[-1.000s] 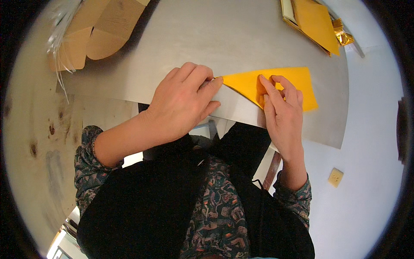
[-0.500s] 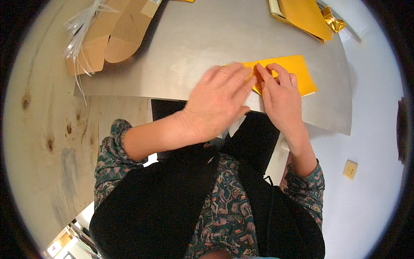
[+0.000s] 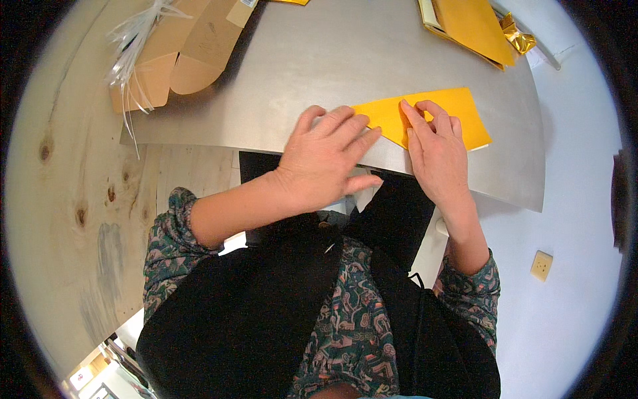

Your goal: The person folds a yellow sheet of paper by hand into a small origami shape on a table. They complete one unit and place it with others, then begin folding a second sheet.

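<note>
A yellow folded sheet of paper or thin card [image 3: 468, 120] lies near the front edge of the metal table, narrowing toward its left end. My right hand [image 3: 437, 149] rests on top of it, index finger stretched and pressing down, the others bent and apart. My left hand [image 3: 325, 156] is spread flat at the narrow left end. Its fingertips reach the yellow edge, and its thumb points off to the right. What lies under my right palm is hidden.
An open brown cardboard box [image 3: 206, 50] with white plastic strips [image 3: 126, 63] stands at the far left. More yellow folded pieces [image 3: 468, 30] and a shiny gold wrapper [image 3: 518, 36] lie at the far right. The grey metal tabletop [image 3: 332, 60] has a curved edge.
My left hand has slid back leftward along the yellow paper, uncovering more of its left part, and its fingers have spread. My right hand stays in nearly the same place.
</note>
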A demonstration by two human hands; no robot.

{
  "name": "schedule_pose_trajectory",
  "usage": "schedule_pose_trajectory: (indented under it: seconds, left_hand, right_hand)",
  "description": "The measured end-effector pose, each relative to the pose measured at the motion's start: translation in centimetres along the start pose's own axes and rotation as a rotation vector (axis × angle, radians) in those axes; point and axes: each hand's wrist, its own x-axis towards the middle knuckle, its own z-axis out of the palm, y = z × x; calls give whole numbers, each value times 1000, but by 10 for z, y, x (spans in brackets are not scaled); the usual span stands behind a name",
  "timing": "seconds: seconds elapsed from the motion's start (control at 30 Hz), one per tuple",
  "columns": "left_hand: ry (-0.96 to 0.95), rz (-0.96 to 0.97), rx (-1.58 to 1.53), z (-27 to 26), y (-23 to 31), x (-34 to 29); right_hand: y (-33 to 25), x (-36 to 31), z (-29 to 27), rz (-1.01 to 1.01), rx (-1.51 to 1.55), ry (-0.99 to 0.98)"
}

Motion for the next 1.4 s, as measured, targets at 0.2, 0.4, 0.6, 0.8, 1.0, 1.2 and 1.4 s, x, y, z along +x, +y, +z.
schedule_pose_trajectory:
  seconds: [0.2, 0.4, 0.6, 0.8, 1.0, 1.2, 1.4]
  left_hand:
    - [50, -38, 80, -10, -22, -15]
    - [60, -58, 41, -15, -24, -11]
    - [139, 132, -178, -1, -20, 18]
    - [6, 161, -158, 6, -25, 14]
    - [40, 185, -106, 5, -25, 14]
    - [-23, 143, -124, 5, -25, 13]
    - [-35, 134, -95, 6, -24, 13]
  right_hand:
    - [0, -2, -2, 8, -21, -8]
    - [2, -2, -2, -26, -8, 17]
    - [4, -3, -1, -48, 6, 48]
    - [6, -3, 1, -42, 47, 62]
    - [-7, -7, -22, -151, 1, 163]
    - [-32, -12, -17, -248, 107, -7]
    - [-30, -22, -11, -278, 43, 12]
